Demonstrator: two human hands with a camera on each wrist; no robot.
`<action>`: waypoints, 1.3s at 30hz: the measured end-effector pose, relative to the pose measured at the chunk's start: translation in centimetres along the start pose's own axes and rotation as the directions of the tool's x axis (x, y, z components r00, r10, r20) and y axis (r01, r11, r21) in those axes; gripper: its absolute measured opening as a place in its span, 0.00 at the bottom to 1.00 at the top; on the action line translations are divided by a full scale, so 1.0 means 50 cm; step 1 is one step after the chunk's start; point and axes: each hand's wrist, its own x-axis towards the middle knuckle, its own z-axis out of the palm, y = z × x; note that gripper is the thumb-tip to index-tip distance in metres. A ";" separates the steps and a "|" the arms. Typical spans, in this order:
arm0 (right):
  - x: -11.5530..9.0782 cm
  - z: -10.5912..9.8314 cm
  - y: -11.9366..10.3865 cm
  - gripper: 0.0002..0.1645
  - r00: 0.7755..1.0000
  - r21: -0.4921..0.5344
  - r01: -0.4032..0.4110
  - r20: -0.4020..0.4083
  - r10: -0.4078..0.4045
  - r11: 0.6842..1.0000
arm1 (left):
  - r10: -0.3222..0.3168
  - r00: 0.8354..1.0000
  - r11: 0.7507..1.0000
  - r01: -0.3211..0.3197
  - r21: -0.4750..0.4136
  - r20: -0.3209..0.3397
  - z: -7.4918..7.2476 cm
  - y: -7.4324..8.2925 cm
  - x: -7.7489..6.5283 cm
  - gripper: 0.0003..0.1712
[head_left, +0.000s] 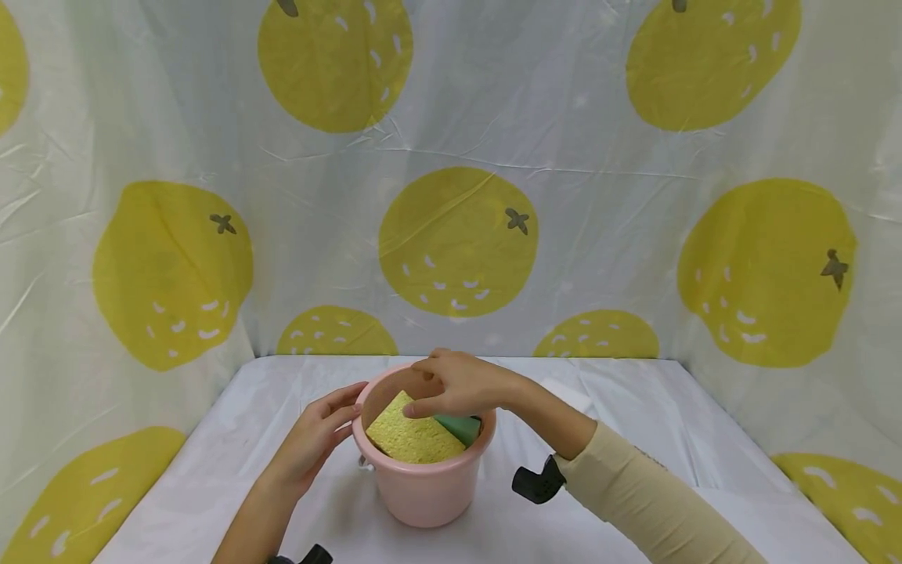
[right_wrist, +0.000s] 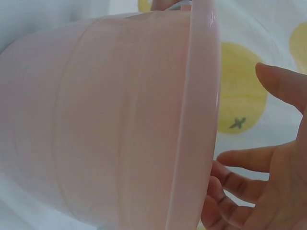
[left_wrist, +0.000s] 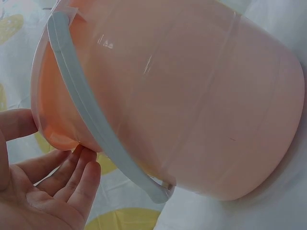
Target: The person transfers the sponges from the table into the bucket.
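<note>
A pink bucket [head_left: 426, 497] with a pale grey handle [left_wrist: 91, 103] stands upright on the white cloth. Inside it, near the rim, lies a yellow sponge [head_left: 412, 435]. A green thing [head_left: 461, 428] sits beside the sponge, partly covered, so I cannot tell its kind. My left hand [head_left: 317, 439] holds the bucket's left rim, thumb on the edge and fingers against the outer side. Over the bucket's mouth hovers my right hand [head_left: 458, 384], thumb and index finger apart. In the right wrist view, the lower fingertips of that hand [right_wrist: 273, 187] are partly hidden by the rim.
White cloth [head_left: 606, 501] covers the table. Behind and at both sides hangs a pale curtain [head_left: 578, 258] printed with large yellow fruit. A flat white item [head_left: 567, 394] lies behind my right forearm. Black wrist mounts [head_left: 539, 479] sit on my forearms.
</note>
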 end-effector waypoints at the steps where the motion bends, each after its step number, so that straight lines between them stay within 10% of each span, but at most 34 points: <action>1: -0.002 -0.001 0.001 0.45 1.000 0.006 0.003 -0.002 -0.003 1.000 | -0.001 1.000 1.000 0.001 0.001 -0.003 0.000 0.000 0.000 0.29; 39: -0.079 -0.034 0.111 0.43 0.984 0.150 -0.129 -0.104 0.145 0.980 | 0.012 1.000 1.000 -0.012 -0.012 0.014 0.002 0.000 -0.005 0.30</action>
